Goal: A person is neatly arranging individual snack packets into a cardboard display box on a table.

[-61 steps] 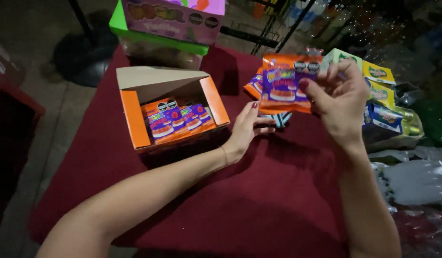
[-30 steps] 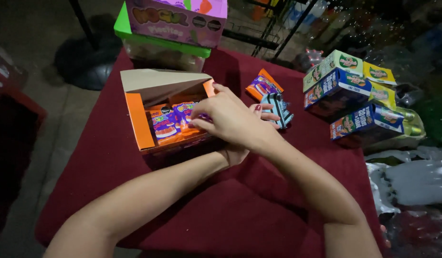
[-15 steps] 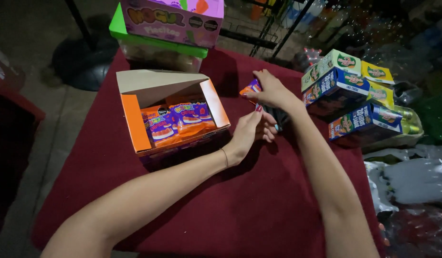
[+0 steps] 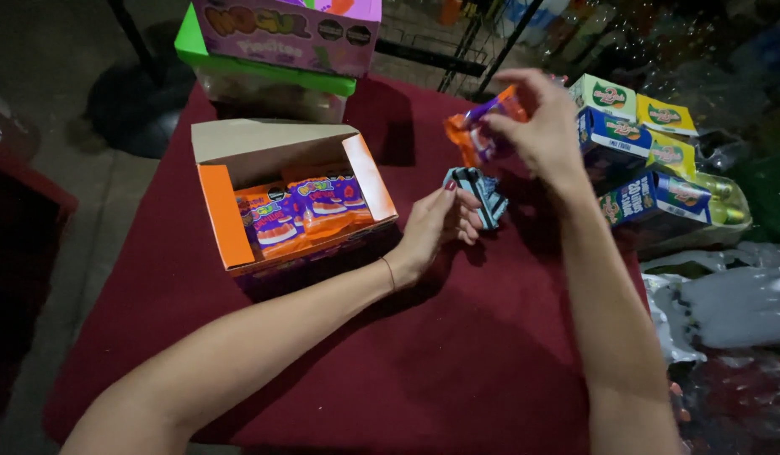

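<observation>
Two snack packs lie in the orange cardboard box (image 4: 238,227), centre-left. Left hand (image 4: 436,227) rests mid-frame on the red cloth (image 4: 457,362), fingers loosely together, touching a striped wrapper (image 4: 483,192). Right hand (image 4: 546,126) pinches a crinkly orange packet (image 4: 474,135), upper centre; cartons (image 4: 651,160) stacked right.

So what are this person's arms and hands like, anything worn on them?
Both arms are bare as far as the view shows, with no sleeves and no gloves. The left hand has dark red painted nails, and a thin bracelet circles its wrist. The right hand is blurred; no ring, watch or band shows on it.
</observation>
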